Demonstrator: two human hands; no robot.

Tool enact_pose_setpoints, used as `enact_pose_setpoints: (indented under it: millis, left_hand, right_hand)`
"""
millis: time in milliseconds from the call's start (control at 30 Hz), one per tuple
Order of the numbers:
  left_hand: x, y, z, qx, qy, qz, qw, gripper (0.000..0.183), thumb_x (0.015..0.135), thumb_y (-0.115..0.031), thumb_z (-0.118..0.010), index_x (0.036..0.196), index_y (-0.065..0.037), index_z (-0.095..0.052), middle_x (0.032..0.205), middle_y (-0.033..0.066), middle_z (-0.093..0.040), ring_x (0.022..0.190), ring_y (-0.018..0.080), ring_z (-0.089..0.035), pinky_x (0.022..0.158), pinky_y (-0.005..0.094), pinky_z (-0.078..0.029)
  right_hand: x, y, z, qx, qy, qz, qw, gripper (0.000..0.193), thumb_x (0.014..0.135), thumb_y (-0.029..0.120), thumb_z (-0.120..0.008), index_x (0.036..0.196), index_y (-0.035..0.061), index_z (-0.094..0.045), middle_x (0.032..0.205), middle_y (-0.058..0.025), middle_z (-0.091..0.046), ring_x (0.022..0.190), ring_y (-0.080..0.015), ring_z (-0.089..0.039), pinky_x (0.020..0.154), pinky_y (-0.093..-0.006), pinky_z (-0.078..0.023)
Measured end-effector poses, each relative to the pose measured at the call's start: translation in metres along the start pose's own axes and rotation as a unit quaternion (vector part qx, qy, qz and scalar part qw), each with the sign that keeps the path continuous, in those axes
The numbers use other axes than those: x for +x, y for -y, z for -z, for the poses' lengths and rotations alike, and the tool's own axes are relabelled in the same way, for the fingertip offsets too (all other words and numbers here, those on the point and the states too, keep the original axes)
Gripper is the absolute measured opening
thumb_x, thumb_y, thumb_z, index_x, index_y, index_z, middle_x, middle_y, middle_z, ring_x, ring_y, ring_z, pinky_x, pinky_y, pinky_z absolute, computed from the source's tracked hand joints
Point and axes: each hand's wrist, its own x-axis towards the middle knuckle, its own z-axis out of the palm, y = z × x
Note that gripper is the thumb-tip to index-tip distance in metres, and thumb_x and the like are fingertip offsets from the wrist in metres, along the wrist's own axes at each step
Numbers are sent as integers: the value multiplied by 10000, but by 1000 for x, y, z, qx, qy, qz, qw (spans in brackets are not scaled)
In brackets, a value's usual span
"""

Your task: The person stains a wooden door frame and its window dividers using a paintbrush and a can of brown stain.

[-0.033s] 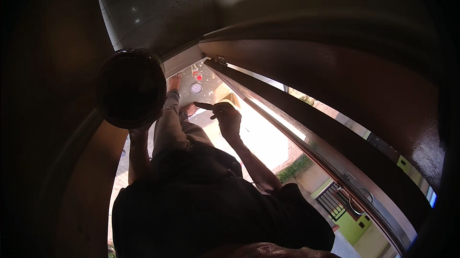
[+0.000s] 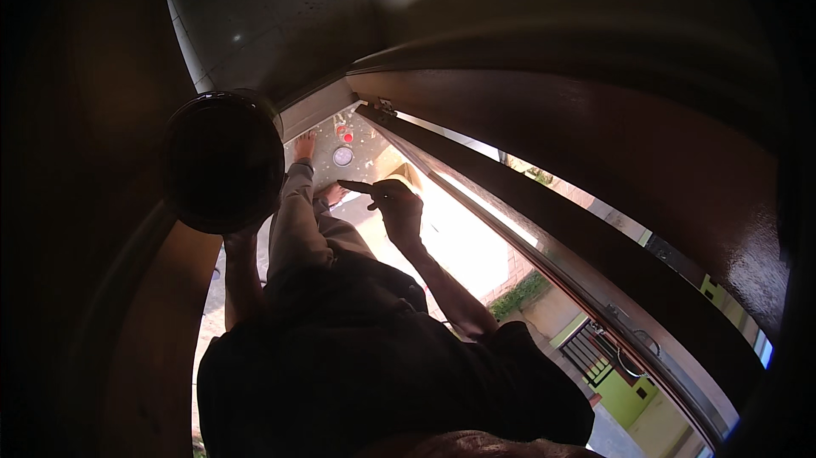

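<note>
A round, dark, open-topped container (image 2: 223, 161), seen as a near-black silhouette, is held up at the left. My left hand (image 2: 241, 242) is closed on its near lower side; most of the fingers are hidden behind it. To the right, my right hand (image 2: 397, 205) is closed around a slim dark tool (image 2: 354, 187). The tool points left, toward the container but apart from it. Against the bright light its kind cannot be made out. What the container holds is lost in shadow.
Dark wooden door panels (image 2: 544, 131) with a lit gap run along the right. A brown wooden surface (image 2: 161, 313) stands close at the left. On the speckled floor by my bare feet (image 2: 304, 146) are a round pale container (image 2: 342, 156) and small red items (image 2: 348, 138).
The view has shifted a little. The dark container and both hands appear slightly farther left; both grips are the same.
</note>
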Motion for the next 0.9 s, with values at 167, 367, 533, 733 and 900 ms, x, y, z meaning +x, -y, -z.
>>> enact_pose_setpoints:
  millis: [167, 367, 533, 733, 900]
  left_hand:
    - [-31, 26, 10, 130, 24, -79, 988, 567, 896, -435, -765, 1409, -343, -542, 1304, 50, -610, 1089, 260, -656, 894, 415, -577]
    - [35, 4, 17, 159, -187, -184, 952, 580, 887, -445, -771, 1403, -274, -570, 1342, 12, -624, 1144, 250, -652, 945, 417, -562]
    - [14, -37, 52, -66, 7, 2, 998, 717, 851, -457, -794, 1462, -227, -497, 1390, 29, -608, 1186, 260, -640, 1008, 407, -530]
    - [18, -57, 70, -313, 19, 225, 922, 986, 653, -362, -941, 1466, -92, -453, 1358, 106, -610, 1216, 263, -617, 1074, 413, -485]
    - [66, -84, 99, -310, 11, 260, 914, 1199, 516, -275, -961, 1512, -57, -331, 1372, 122, -562, 1261, 273, -572, 1099, 412, -457]
  right_hand:
    - [12, -8, -6, 102, 32, 16, 994, 134, 908, -48, -710, 1035, -85, -695, 1016, -128, -706, 822, -173, -692, 669, -278, -590]
    - [8, -5, -9, 63, 59, 29, 996, 126, 925, 0, -715, 1026, -72, -695, 990, -109, -713, 763, -144, -689, 670, -286, -585]
    - [-4, -5, -3, 77, 46, 47, 995, 113, 946, 8, -661, 1021, -73, -685, 980, -128, -696, 803, -170, -686, 673, -313, -603]
    - [-16, -9, 12, 29, 35, 78, 996, 112, 932, -29, -641, 1021, -85, -680, 1014, -149, -684, 838, -178, -677, 668, -311, -607]
    - [-28, 17, 20, 13, 24, 147, 989, 85, 943, -7, -657, 992, -68, -691, 960, -115, -696, 760, -157, -685, 656, -293, -595]
